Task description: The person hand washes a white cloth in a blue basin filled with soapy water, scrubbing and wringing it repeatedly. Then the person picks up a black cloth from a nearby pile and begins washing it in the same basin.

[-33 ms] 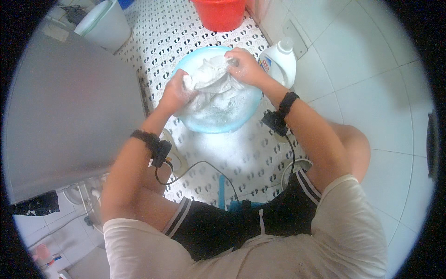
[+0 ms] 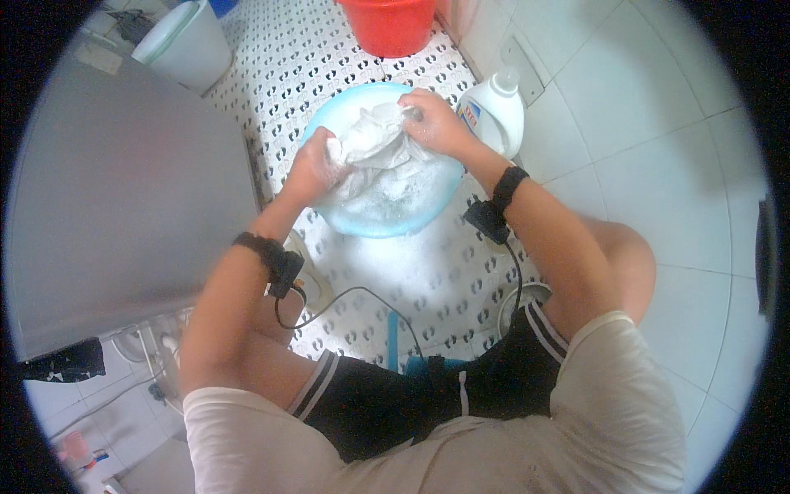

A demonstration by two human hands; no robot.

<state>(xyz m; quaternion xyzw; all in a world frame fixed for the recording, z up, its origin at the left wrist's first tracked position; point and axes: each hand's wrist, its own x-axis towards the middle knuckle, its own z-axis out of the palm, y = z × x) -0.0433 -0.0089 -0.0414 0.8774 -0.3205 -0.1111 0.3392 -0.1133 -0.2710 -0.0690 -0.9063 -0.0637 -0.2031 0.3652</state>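
A light-blue basin point(image 2: 387, 226) of sudsy water sits on the floor in front of me. Over it, a wet white cloth point(image 2: 374, 142) is bunched up between my hands, its lower part trailing into the foam. My left hand point(image 2: 316, 169) grips the cloth at the basin's left side, thumb on top. At the far right side my right hand point(image 2: 434, 122) has its fingers closed on another part of the same cloth. Folds hide some of the fingertips.
A white detergent jug point(image 2: 504, 115) stands just right of the basin by the tiled wall point(image 2: 658, 181). Beyond is a red bucket point(image 2: 391, 25); a white bin point(image 2: 185, 49) stands far left. A grey panel point(image 2: 132, 189) rises at left. A cable point(image 2: 362, 288) links my wristbands.
Both hands keep their hold on the cloth. Only a very slight shift of the hands and cloth shows.
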